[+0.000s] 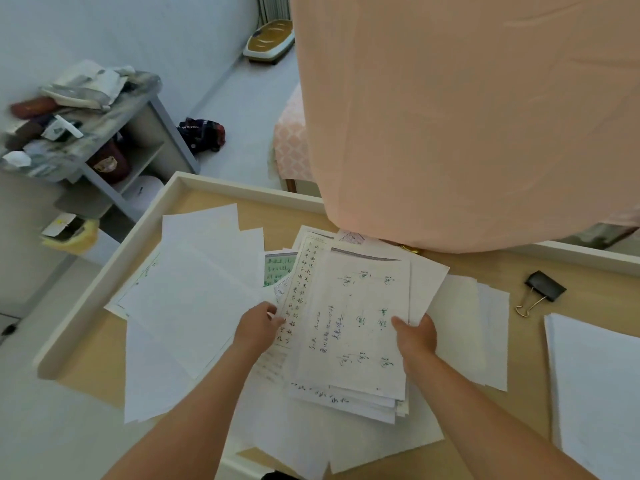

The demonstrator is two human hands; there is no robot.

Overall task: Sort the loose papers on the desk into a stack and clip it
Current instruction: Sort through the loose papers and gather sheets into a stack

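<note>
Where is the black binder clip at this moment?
In the head view, the binder clip lies on the desk at the right, beyond the right hand, between the loose papers and a separate white stack; no hand touches it.

One view only: head-worn wide-angle, facing forward and steeply down onto the desk (512,271). Close range. Both forearms enter from the bottom edge. Left hand (258,325) and right hand (417,336) sit just below frame centre, on the papers (349,323) that fill the middle. Desk sits skewed in frame, and its raised rim (104,278) runs diagonally up the left side. Past the rim the view reaches the floor (239,95) and a shelf unit (138,143) upper left, seen from above. A peach cloth (450,116) hangs near the lens and blocks the upper right. Binder clip (543,289) sits at right, near the frame edge.
</note>
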